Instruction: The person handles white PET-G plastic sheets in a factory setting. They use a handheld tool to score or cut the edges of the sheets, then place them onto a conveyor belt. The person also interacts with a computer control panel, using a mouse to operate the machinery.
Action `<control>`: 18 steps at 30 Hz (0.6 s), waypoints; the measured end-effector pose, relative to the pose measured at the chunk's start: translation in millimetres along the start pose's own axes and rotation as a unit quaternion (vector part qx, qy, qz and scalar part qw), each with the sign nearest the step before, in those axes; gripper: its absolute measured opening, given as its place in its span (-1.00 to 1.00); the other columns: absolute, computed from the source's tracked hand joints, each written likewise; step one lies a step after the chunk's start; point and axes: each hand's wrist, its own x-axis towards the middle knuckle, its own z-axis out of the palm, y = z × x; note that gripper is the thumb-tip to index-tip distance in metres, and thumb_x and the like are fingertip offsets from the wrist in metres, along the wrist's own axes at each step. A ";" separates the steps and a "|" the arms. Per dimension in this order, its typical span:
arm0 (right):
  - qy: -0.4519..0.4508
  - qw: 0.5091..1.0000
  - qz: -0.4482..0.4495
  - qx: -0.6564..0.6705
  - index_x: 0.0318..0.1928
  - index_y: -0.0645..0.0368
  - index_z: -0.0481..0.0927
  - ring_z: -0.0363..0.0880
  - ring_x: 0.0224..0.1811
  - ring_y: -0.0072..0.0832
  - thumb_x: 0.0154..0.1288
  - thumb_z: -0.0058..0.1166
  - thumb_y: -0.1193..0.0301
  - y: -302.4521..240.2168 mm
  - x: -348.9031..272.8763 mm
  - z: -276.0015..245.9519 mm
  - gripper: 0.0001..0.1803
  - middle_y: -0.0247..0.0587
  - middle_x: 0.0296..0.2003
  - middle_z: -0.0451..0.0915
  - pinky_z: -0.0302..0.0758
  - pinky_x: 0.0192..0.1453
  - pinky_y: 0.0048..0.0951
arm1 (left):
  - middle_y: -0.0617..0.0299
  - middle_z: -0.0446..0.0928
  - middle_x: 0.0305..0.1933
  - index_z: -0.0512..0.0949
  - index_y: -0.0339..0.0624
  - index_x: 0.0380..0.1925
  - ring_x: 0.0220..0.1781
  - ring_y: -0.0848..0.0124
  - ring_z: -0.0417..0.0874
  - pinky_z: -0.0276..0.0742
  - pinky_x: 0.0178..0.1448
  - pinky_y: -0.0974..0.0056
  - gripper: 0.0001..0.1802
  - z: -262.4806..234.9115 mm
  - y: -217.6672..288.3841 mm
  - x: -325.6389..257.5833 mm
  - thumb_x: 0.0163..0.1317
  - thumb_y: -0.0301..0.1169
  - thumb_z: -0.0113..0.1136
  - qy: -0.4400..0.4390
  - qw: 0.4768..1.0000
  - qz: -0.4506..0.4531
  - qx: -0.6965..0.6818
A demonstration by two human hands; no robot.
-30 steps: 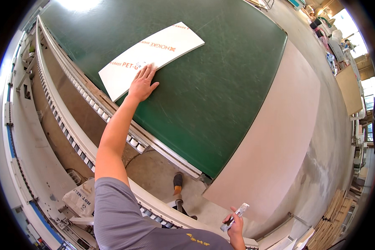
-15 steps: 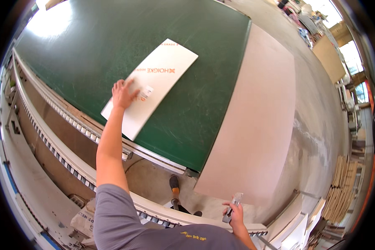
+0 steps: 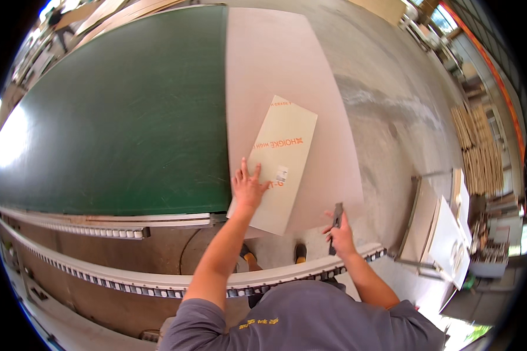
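Observation:
A pale oblong panel [image 3: 284, 158] with orange print and a small white label lies slanted over the large pinkish-grey sheet [image 3: 275, 52]. My left hand [image 3: 249, 188] rests flat on the panel's left edge, near the label, fingers spread. Farther right and closer to my body, my right hand [image 3: 344, 237] is closed around a utility knife [image 3: 336, 217], which points away from me. Whether its blade is out cannot be made out. The knife is apart from the panel.
Left of the sheet is a wide green belt table [image 3: 129, 117]. A curved roller rail [image 3: 158, 285] runs in front of me. White boards lean on a rack [image 3: 433, 228] at the right, with stacked brown strips [image 3: 480, 152] beyond. Far left, another person [image 3: 58, 28] stands.
The panel, with my left hand on it, has gone from the green belt to the pinkish-grey sheet at the right. My view has turned rightward; the knife stays in my right hand.

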 end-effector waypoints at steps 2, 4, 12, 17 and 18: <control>0.046 0.999 -0.012 0.002 0.47 0.06 0.10 0.58 -0.34 -0.49 0.01 -0.28 0.72 -2.4 1.5 -46.3 -0.11 -0.10 0.23 0.43 0.52 -0.45 -0.50 | -0.01 0.02 0.53 0.42 0.18 0.32 0.24 0.06 0.33 0.30 0.28 0.05 -0.22 32.9 45.2 -27.0 0.06 0.04 0.38 -0.042 0.999 0.015 -0.023; 0.096 0.994 -0.008 -0.047 0.47 0.04 0.14 0.57 -0.35 -0.52 -0.01 -0.26 0.72 -6.5 5.9 -99.3 -0.10 -0.13 0.22 0.43 0.51 -0.44 -0.52 | -0.05 -0.03 0.55 0.37 0.15 0.36 0.24 0.04 0.33 0.30 0.31 0.04 -0.20 53.0 94.5 -54.3 0.10 0.04 0.36 -0.094 0.994 0.022 -0.043; 0.106 0.967 -0.076 -0.219 0.43 0.13 0.24 0.33 0.37 -0.27 0.15 -0.04 0.56 20.2 91.3 -281.4 -0.24 -0.08 0.36 0.34 0.28 0.40 -0.36 | -0.14 -0.13 0.58 0.30 0.11 0.41 0.33 -0.03 0.29 0.22 0.42 -0.03 -0.18 59.2 216.5 -95.3 0.13 -0.11 0.37 -0.257 0.964 -0.013 -0.066; -0.016 0.966 -0.017 -0.257 0.41 0.17 0.28 0.35 0.39 -0.34 0.14 -0.06 0.60 -21.8 178.9 -319.6 -0.26 -0.09 0.41 0.30 0.26 0.40 -0.44 | 0.03 -0.14 0.61 0.23 0.12 0.44 0.60 0.00 -0.10 -0.14 0.61 -0.06 -0.19 105.5 242.2 -31.7 0.19 -0.09 0.29 -0.181 0.967 0.176 0.024; -0.033 0.970 0.007 -0.243 0.41 0.18 0.29 0.39 0.35 -0.37 0.13 -0.06 0.62 -31.1 195.7 -318.9 -0.26 -0.10 0.41 0.31 0.29 0.38 -0.47 | 0.06 -0.14 0.62 0.21 0.13 0.45 0.63 0.02 -0.18 -0.21 0.63 -0.07 -0.19 115.6 245.9 -19.5 0.21 -0.08 0.26 -0.186 0.963 0.192 0.034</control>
